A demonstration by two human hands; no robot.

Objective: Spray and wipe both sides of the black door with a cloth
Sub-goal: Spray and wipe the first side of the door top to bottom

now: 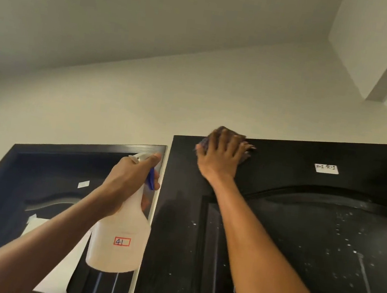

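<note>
The black door (299,234) fills the right half of the head view, its top edge just under the ceiling, with spray droplets on its arched panel. My right hand (221,155) is raised to the door's top left corner and presses a dark purple cloth (203,145) flat against it; most of the cloth is hidden under the palm. My left hand (129,179) holds a white spray bottle (118,239) with a blue trigger by its neck, left of the door's edge. The bottle carries a label reading 41.
A second black door (34,187) with white paper sheets (37,224) taped on it stands at the left, behind the bottle. A small white label (327,168) sits near the top of the wiped door. Cream wall (144,103) and ceiling lie above.
</note>
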